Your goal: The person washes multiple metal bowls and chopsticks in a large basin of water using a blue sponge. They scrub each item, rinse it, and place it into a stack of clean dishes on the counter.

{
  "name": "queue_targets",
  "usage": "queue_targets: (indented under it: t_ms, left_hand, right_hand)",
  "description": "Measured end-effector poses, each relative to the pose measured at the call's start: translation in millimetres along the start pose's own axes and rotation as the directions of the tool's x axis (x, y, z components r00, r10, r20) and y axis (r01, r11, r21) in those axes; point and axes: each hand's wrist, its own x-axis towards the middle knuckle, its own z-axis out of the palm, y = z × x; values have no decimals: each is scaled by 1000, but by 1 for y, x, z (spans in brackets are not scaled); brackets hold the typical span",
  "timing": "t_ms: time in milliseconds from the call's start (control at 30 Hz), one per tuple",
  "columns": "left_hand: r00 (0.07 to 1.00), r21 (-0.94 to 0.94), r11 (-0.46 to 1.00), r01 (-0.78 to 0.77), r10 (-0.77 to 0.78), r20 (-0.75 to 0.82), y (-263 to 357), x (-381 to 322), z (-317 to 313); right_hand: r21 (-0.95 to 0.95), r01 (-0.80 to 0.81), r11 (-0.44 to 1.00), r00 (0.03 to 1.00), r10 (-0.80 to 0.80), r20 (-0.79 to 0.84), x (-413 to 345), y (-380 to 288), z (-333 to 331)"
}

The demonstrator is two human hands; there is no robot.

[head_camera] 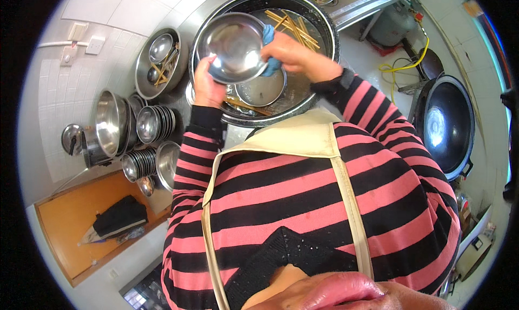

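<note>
A shiny stainless steel bowl is held tilted above a large dark basin of water. My left hand grips the bowl's near left rim. My right hand is shut on a blue cloth, pressed at the bowl's right edge; part of the cloth is hidden behind the hand. Below the held bowl, a second metal bowl sits in the basin with cloudy liquid in it. Several wooden chopsticks lie in the basin's far right part, and more lie near its front.
Left of the basin stands a steel basin with a bowl, ladle and chopsticks inside. Stacked small bowls and larger steel bowls stand nearer. On the right are a big black wok, a gas cylinder and a yellow hose.
</note>
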Motion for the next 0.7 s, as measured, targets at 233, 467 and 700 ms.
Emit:
queue_targets:
  t_ms: [233, 467, 700]
  left_hand:
    - [968, -231, 960, -161, 109, -225, -45, -5, 20]
    - [979, 82, 994, 68, -50, -198, -44, -11, 5]
    - [980, 103, 978, 180, -169, -104, -26, -22, 10]
  right_hand:
    - [203, 192, 960, 970, -153, -191, -17, 15, 37]
    - [430, -3, 903, 992, -52, 117, -28, 5, 28]
    - [607, 47, 794, 997, -4, -71, -25, -1, -1]
